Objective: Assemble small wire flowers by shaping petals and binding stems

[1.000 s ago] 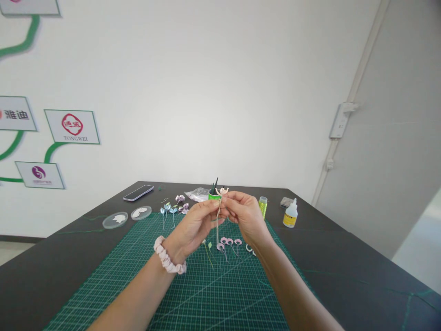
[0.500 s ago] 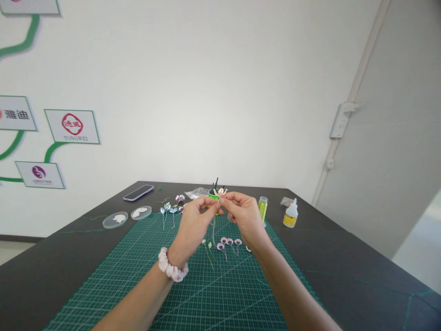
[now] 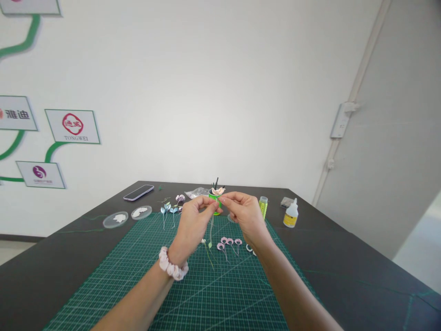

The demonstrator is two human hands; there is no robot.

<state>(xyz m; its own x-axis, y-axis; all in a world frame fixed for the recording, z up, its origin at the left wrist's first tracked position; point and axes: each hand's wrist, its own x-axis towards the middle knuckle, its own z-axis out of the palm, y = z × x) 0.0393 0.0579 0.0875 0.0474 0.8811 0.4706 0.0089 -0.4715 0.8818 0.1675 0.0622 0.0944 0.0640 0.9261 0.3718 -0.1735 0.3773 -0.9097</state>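
Note:
Over the cutting mat, my left hand (image 3: 196, 216) pinches the stem of a small pale pink artificial flower (image 3: 217, 191). Its petals stick up just above my fingertips, tilted away from me. My right hand (image 3: 243, 211) is closed too, thumb and forefinger pressed together at the stem right under the bloom. A thin pale strand (image 3: 210, 230) hangs below my left fingers. Fingers hide most of the stem. Beneath lie several pink wired petals (image 3: 229, 242) and a green sprig (image 3: 208, 253).
The green cutting mat (image 3: 193, 294) covers the table's middle. Blue wired leaves (image 3: 167, 209), lids with white pieces (image 3: 115, 219) and a phone (image 3: 138, 192) lie left. Behind my hands stands a green cup (image 3: 215, 196). A thread spool (image 3: 263, 208) and glue bottle (image 3: 291, 214) stand right.
The flower has turned and tipped between my fingers, now showing its petals as a cup shape. The hanging strand has swung slightly left. My right hand has opened a small gap from my left.

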